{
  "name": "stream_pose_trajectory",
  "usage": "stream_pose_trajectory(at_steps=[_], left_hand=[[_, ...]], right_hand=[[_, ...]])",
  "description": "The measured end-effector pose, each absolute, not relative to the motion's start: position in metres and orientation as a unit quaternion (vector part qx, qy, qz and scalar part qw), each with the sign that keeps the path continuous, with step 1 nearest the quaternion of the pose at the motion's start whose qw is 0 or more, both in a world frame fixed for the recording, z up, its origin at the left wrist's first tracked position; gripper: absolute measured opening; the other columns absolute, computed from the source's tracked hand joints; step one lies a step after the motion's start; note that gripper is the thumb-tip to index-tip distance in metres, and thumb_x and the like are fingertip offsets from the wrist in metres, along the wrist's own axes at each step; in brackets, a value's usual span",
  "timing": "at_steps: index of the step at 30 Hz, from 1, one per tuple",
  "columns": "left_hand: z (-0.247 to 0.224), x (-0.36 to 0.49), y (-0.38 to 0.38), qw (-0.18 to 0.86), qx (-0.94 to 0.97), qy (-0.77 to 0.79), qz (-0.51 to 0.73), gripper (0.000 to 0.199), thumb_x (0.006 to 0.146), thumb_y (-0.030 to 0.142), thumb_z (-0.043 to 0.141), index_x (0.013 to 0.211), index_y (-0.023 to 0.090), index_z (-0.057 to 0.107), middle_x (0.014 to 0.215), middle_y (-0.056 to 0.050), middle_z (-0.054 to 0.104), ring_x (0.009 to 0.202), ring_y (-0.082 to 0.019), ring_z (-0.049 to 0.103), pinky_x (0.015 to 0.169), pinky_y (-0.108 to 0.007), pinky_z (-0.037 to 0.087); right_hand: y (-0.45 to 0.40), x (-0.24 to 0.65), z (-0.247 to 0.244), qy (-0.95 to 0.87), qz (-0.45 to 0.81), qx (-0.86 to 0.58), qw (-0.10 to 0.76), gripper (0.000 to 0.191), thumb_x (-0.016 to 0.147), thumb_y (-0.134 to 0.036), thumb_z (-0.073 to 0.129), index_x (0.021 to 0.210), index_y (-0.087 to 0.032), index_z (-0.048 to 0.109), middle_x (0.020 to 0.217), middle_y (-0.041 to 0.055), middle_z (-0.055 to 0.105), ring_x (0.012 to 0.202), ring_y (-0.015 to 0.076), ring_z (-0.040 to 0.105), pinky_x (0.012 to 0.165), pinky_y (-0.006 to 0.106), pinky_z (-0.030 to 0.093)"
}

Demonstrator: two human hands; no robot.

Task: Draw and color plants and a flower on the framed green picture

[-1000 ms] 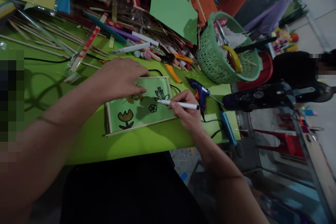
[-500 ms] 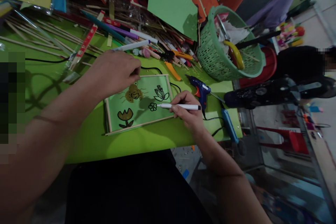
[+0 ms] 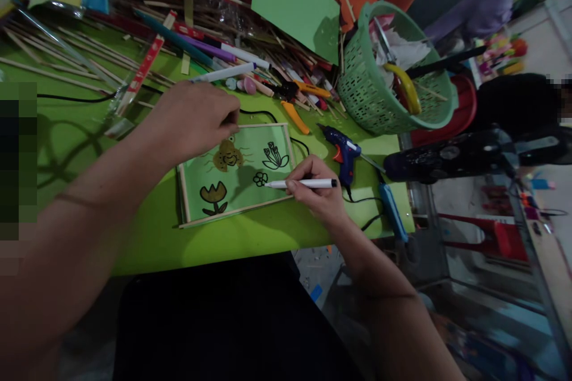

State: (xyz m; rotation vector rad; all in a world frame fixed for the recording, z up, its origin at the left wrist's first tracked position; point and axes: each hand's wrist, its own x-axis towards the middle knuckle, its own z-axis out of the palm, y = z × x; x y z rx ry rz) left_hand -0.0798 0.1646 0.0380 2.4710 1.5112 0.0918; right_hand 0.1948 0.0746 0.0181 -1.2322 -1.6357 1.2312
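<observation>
My right hand is closed round a white marker with a black end. Its tip is at the lower right of a small five-petalled flower outline on a green picture edged with thin wooden sticks. Also drawn there are a brown round figure, a brown tulip and a cluster of outlined flowers. My left hand lies over the picture's upper left corner, fingers curled and mostly hidden. Just beyond it lies another white marker.
A blue glue gun lies right of the picture, near orange-handled pliers. A green basket holding tools and paper stands behind. Several wooden sticks, pens and a green sheet cover the table's back.
The marker tip has shifted slightly down and left, to the small flower's lower edge, with my right hand moving along. My left hand stays in place; the view has shifted a little.
</observation>
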Motion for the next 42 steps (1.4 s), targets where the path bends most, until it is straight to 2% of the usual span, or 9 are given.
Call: stream_pose_trajectory(at_steps=[7,11,14,19,23,26,29,33,42], left_hand=[[0.0398,-0.0793,0.1644,0.116,0.851,0.512,0.017,0.049,0.101,0.044,0.038,0.120,0.020,0.076,0.116,-0.011,0.075,0.102,-0.032,0.062,0.091,-0.052,0.050],[0.0395,-0.0790,0.1647,0.111,0.849,0.517,0.011,0.046,0.102,0.045,0.037,0.117,0.024,0.074,0.116,-0.009,0.075,0.101,-0.031,0.061,0.089,-0.049,0.050],[0.0379,-0.0791,0.1654,0.116,0.851,0.512,0.019,0.045,0.101,0.045,0.038,0.114,0.022,0.074,0.114,-0.011,0.075,0.100,-0.032,0.061,0.087,-0.050,0.049],[0.0383,-0.0792,0.1648,0.134,0.845,0.517,0.036,0.039,0.102,0.045,0.040,0.110,0.023,0.072,0.112,-0.009,0.073,0.098,-0.028,0.059,0.092,-0.047,0.048],[0.0384,-0.0793,0.1650,0.128,0.846,0.517,0.026,0.035,0.101,0.041,0.042,0.108,0.024,0.072,0.109,-0.010,0.073,0.096,-0.028,0.058,0.090,-0.048,0.049],[0.0376,-0.0788,0.1654,0.150,0.837,0.525,0.038,0.034,0.100,0.043,0.045,0.110,0.027,0.073,0.110,-0.007,0.073,0.101,-0.029,0.058,0.096,-0.048,0.049],[0.0387,-0.0775,0.1650,0.168,0.832,0.528,0.036,0.038,0.100,0.043,0.044,0.113,0.024,0.075,0.115,-0.010,0.074,0.108,-0.032,0.060,0.101,-0.051,0.046],[0.0412,-0.0771,0.1646,0.156,0.839,0.521,0.021,0.045,0.102,0.043,0.039,0.117,0.020,0.075,0.118,-0.012,0.074,0.109,-0.033,0.061,0.097,-0.052,0.047],[0.0386,-0.0789,0.1648,0.146,0.837,0.527,0.030,0.039,0.102,0.043,0.042,0.115,0.023,0.073,0.118,-0.009,0.073,0.105,-0.029,0.060,0.096,-0.049,0.049]], right_hand=[[0.0739,0.1949,0.0163,-0.637,0.482,-0.473,0.372,0.022,0.090,-0.037,0.080,0.083,-0.024,0.063,0.073,-0.0039,0.061,0.061,0.0113,0.048,0.055,0.027,0.037],[0.0742,0.1974,0.0138,-0.636,0.485,-0.470,0.374,0.023,0.091,-0.038,0.081,0.084,-0.025,0.063,0.072,-0.0043,0.061,0.060,0.0112,0.048,0.055,0.027,0.037],[0.0745,0.1994,0.0113,-0.632,0.488,-0.465,0.382,0.023,0.091,-0.037,0.082,0.086,-0.025,0.064,0.074,-0.0036,0.063,0.061,0.0114,0.050,0.055,0.027,0.038],[0.0742,0.2004,0.0105,-0.629,0.483,-0.477,0.379,0.026,0.091,-0.042,0.081,0.083,-0.025,0.064,0.075,-0.0025,0.063,0.063,0.0131,0.053,0.058,0.028,0.040],[0.0744,0.2008,0.0113,-0.636,0.475,-0.487,0.365,0.025,0.090,-0.043,0.080,0.083,-0.024,0.064,0.074,-0.0020,0.063,0.063,0.0139,0.053,0.058,0.029,0.041],[0.0744,0.2017,0.0110,-0.638,0.470,-0.488,0.365,0.025,0.090,-0.042,0.080,0.082,-0.025,0.065,0.074,-0.0019,0.064,0.064,0.0144,0.054,0.059,0.029,0.042],[0.0738,0.2022,0.0104,-0.635,0.469,-0.491,0.368,0.025,0.090,-0.044,0.081,0.082,-0.025,0.066,0.074,-0.0015,0.065,0.066,0.0155,0.056,0.060,0.031,0.042],[0.0732,0.2022,0.0102,-0.623,0.481,-0.494,0.369,0.027,0.090,-0.046,0.082,0.084,-0.026,0.065,0.073,-0.0020,0.064,0.064,0.0150,0.053,0.058,0.031,0.039],[0.0744,0.2000,0.0129,-0.627,0.475,-0.494,0.371,0.028,0.090,-0.045,0.081,0.082,-0.025,0.063,0.075,-0.0024,0.063,0.065,0.0140,0.054,0.059,0.030,0.041]])
